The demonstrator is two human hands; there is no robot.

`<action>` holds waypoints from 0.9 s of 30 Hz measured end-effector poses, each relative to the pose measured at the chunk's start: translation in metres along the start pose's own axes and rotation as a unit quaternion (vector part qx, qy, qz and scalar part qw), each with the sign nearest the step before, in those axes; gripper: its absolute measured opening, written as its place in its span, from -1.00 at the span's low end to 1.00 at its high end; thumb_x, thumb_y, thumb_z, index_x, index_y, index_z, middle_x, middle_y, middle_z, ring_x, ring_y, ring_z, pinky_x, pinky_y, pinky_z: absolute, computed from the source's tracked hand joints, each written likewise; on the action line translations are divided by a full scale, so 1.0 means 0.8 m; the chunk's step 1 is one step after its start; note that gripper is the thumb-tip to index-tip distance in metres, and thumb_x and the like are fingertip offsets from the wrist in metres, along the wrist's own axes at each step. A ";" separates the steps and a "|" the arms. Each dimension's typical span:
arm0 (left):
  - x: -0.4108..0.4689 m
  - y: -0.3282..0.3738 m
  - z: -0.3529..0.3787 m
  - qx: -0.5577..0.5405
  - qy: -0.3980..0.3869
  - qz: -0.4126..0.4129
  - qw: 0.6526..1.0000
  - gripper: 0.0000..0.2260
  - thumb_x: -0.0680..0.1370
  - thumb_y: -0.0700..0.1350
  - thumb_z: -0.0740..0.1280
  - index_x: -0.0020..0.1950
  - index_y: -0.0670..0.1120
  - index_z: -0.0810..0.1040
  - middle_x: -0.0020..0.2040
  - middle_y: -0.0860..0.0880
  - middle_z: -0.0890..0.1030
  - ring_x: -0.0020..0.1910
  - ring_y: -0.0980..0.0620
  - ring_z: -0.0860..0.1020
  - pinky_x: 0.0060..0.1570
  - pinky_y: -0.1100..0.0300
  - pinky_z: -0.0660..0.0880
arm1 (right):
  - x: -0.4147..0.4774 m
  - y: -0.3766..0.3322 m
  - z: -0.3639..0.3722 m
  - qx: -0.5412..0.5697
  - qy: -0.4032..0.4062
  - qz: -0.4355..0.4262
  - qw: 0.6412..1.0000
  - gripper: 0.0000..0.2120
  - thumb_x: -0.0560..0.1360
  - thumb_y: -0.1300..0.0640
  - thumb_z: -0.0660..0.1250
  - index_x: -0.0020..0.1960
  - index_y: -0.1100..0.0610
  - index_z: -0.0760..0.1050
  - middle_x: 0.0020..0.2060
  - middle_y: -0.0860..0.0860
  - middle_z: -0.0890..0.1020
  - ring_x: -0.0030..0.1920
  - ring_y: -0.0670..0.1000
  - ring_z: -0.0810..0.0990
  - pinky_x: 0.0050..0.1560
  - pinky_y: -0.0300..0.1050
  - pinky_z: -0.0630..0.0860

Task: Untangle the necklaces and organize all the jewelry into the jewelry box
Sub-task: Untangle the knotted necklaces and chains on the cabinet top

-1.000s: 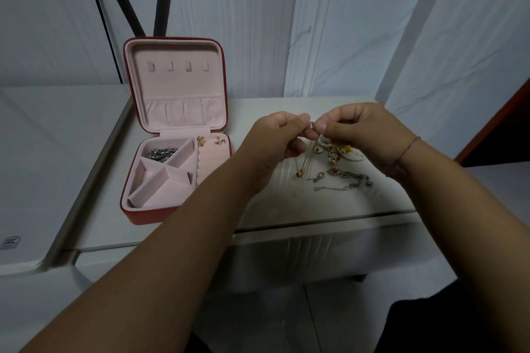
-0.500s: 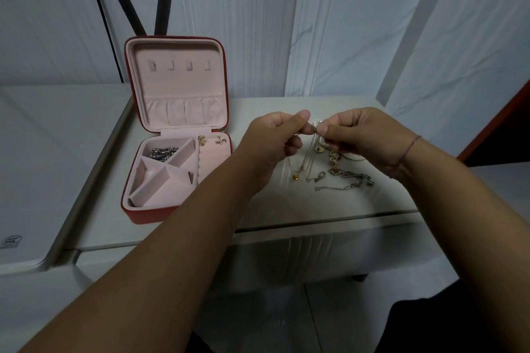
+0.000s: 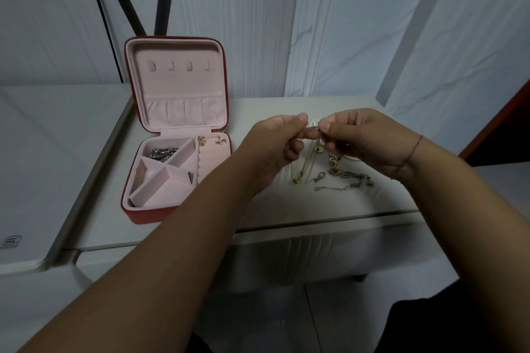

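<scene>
Fingers (image 3: pixel 298 119) of the left hand (image 3: pixel 275 143) and right hand (image 3: pixel 364 140) are pinching a thin necklace chain (image 3: pixel 312 127) between them, above the worktop (image 3: pixel 315 206). Its strands are hanging into the tangled jewelry pile (image 3: pixel 341 175) lying under the hands. The open jewelry box (image 3: pixel 149 215) is sitting to the left, apart from the pile.

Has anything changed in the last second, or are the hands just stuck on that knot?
Very little. The left hand and right hand pinch the tangled necklaces as before, but their fingertips have drawn slightly apart, baring a small sparkling piece between them. Nothing was let go. The jewelry box, the silver chain inside it and the loose jewelry on the table stayed put.
</scene>
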State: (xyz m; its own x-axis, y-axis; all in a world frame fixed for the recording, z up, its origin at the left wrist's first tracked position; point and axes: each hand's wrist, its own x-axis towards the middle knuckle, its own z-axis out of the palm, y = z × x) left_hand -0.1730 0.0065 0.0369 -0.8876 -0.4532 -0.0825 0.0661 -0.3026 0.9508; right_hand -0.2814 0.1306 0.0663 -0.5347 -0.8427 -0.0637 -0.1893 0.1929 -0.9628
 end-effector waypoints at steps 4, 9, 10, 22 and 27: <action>-0.001 0.002 -0.001 -0.008 -0.008 -0.011 1.000 -0.92 0.57 -0.13 0.31 -0.01 -0.12 0.54 -0.20 -0.02 0.65 -0.47 0.20 0.36 -0.48 0.38 0.30 | -0.002 -0.004 0.000 0.010 -0.015 -0.001 1.000 -0.80 0.57 0.21 0.22 -0.13 0.24 0.58 -0.40 0.06 0.46 -0.44 -0.13 0.42 -0.38 -0.37 0.40; -0.003 0.000 -0.003 0.012 0.018 -0.009 1.000 -0.90 0.51 -0.22 0.38 0.01 -0.11 0.56 -0.20 -0.06 0.64 -0.49 0.18 0.33 -0.51 0.38 0.27 | -0.003 -0.003 0.000 0.016 -0.028 0.000 0.999 -0.82 0.57 0.22 0.23 -0.12 0.24 0.58 -0.41 0.01 0.48 -0.43 -0.14 0.44 -0.38 -0.38 0.42; -0.003 0.000 -0.002 0.013 0.023 -0.007 1.000 -0.91 0.51 -0.22 0.38 0.00 -0.11 0.56 -0.21 -0.06 0.65 -0.49 0.18 0.34 -0.51 0.38 0.28 | -0.003 -0.004 0.001 0.018 -0.030 0.002 0.999 -0.82 0.57 0.22 0.23 -0.11 0.24 0.58 -0.41 0.00 0.48 -0.43 -0.14 0.44 -0.38 -0.38 0.42; 0.001 -0.001 -0.001 0.005 -0.005 -0.005 1.000 -0.92 0.55 -0.24 0.33 0.03 -0.14 0.54 -0.19 -0.06 0.60 -0.37 0.18 0.44 -0.35 0.35 0.42 | 0.000 -0.004 0.001 0.085 -0.021 0.051 0.995 -0.81 0.58 0.19 0.20 -0.06 0.28 0.52 -0.37 -0.01 0.54 -0.34 -0.12 0.49 -0.25 -0.30 0.46; 0.003 0.000 -0.001 0.012 -0.010 -0.008 1.000 -0.90 0.52 -0.26 0.35 0.01 -0.13 0.54 -0.21 -0.06 0.55 -0.37 0.18 0.43 -0.34 0.34 0.43 | 0.001 -0.003 0.001 0.091 -0.009 0.060 0.994 -0.82 0.58 0.17 0.21 -0.10 0.25 0.49 -0.34 0.05 0.51 -0.34 -0.10 0.48 -0.28 -0.32 0.47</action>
State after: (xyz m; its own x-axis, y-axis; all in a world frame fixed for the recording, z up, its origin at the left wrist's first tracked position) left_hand -0.1747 0.0052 0.0363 -0.8976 -0.4310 -0.0922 0.0404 -0.2887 0.9566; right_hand -0.2807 0.1289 0.0686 -0.5296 -0.8282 -0.1831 0.0269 0.1993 -0.9796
